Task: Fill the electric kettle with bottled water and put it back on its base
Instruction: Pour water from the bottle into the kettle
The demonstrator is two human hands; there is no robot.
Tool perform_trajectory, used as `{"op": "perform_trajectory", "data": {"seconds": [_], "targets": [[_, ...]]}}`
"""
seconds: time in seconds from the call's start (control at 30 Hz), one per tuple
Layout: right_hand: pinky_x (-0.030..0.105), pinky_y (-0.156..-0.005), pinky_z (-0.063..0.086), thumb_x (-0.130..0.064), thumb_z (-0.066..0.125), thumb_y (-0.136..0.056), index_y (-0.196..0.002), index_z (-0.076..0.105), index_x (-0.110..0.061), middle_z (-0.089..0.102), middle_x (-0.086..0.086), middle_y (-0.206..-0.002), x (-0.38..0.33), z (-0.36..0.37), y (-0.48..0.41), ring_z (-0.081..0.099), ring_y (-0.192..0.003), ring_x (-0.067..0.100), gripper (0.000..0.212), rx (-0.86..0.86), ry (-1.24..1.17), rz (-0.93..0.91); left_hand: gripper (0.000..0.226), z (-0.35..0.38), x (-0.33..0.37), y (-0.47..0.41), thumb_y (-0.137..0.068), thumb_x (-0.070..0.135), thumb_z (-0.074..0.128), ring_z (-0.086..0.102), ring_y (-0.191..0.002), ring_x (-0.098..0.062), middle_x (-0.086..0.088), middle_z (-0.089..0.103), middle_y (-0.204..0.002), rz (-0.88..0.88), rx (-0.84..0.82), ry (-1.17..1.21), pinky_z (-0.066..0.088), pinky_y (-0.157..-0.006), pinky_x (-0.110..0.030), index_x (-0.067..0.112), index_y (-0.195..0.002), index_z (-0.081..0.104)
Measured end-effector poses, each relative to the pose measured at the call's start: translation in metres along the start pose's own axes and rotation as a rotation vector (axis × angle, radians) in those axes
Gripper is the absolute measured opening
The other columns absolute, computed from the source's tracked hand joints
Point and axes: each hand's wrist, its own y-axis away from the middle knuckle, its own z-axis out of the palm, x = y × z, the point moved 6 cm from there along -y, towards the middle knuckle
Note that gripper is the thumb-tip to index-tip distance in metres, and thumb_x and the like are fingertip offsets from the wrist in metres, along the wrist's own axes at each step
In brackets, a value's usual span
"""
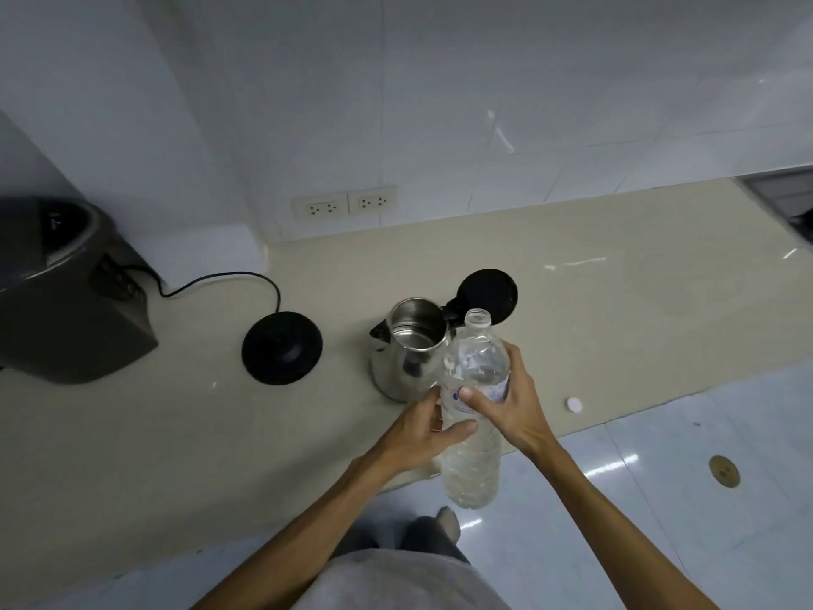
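A steel electric kettle [402,352] stands on the beige counter with its black lid [487,295] flipped open, off its round black base [281,347], which lies to its left. I hold a clear plastic water bottle [473,416] uncapped and upright just in front of the kettle. My right hand [506,407] grips the bottle around its labelled middle. My left hand [424,431] grips its lower left side. The bottle's mouth sits beside the kettle's opening.
A white bottle cap [573,405] lies on the counter [176,433] to the right. A dark grey appliance [66,292] stands at the far left, with a black cord [228,279] running to the base. Wall sockets [345,204] sit behind. The counter's front edge drops to a tiled floor [660,477].
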Motion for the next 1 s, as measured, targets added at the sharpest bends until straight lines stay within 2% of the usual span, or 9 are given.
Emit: {"op": "perform_trajectory", "data": {"seconds": [0.13,0.3,0.43,0.6,0.77,1.0], "targets": [[0.018,-0.078,0.056,-0.054,0.075,-0.069,-0.128,0.049,-0.019,0.07,-0.012,-0.11,-0.002,0.031,0.0,0.071,-0.096,0.0,0.073,0.044,0.056,0.036,0.052,-0.017,-0.006,0.021,-0.094,0.056,0.068,0.076,-0.113,-0.015,0.003,0.077,-0.127,-0.046,-0.045,0.05,0.061,-0.103,-0.05,0.03,-0.139,0.06],[0.017,-0.07,0.055,-0.062,0.07,-0.071,-0.12,0.059,-0.017,0.073,-0.009,-0.101,0.002,0.051,-0.001,0.072,-0.087,0.0,0.067,0.108,0.114,0.089,0.061,-0.03,-0.015,0.036,-0.096,0.06,0.063,0.08,-0.104,-0.017,-0.001,0.077,-0.122,-0.121,-0.098,0.139,0.067,-0.091,-0.043,0.02,-0.141,0.058],[0.023,-0.07,0.057,-0.067,0.067,-0.072,-0.116,0.062,-0.019,0.075,-0.004,-0.099,0.006,0.055,-0.002,0.075,-0.085,0.006,0.065,0.129,0.131,0.145,0.053,-0.033,-0.014,0.044,-0.105,0.051,0.058,0.081,-0.097,-0.022,-0.01,0.077,-0.118,-0.16,-0.131,0.197,0.068,-0.084,-0.038,0.013,-0.141,0.056],[0.048,-0.081,0.063,-0.069,0.067,-0.074,-0.111,0.065,-0.019,0.078,0.007,-0.096,0.016,0.055,-0.002,0.077,-0.083,0.023,0.062,0.108,0.098,0.243,0.054,-0.031,-0.015,0.046,-0.107,0.051,0.055,0.08,-0.102,-0.038,-0.018,0.074,-0.127,-0.198,-0.162,0.241,0.069,-0.08,-0.04,0.011,-0.142,0.053],[0.051,-0.081,0.063,-0.071,0.067,-0.074,-0.108,0.065,-0.016,0.079,0.01,-0.091,0.015,0.052,-0.003,0.077,-0.081,0.029,0.064,0.089,0.087,0.293,0.052,-0.027,-0.013,0.045,-0.107,0.051,0.055,0.08,-0.099,-0.041,-0.021,0.074,-0.127,-0.199,-0.177,0.275,0.069,-0.077,-0.041,0.011,-0.14,0.054],[0.054,-0.081,0.062,-0.07,0.068,-0.077,-0.108,0.065,-0.011,0.078,0.014,-0.09,0.012,0.048,-0.003,0.077,-0.081,0.035,0.067,0.042,0.054,0.324,0.056,-0.022,-0.011,0.043,-0.106,0.053,0.055,0.08,-0.098,-0.046,-0.026,0.076,-0.123,-0.204,-0.191,0.259,0.069,-0.081,-0.047,0.007,-0.139,0.053]]}}
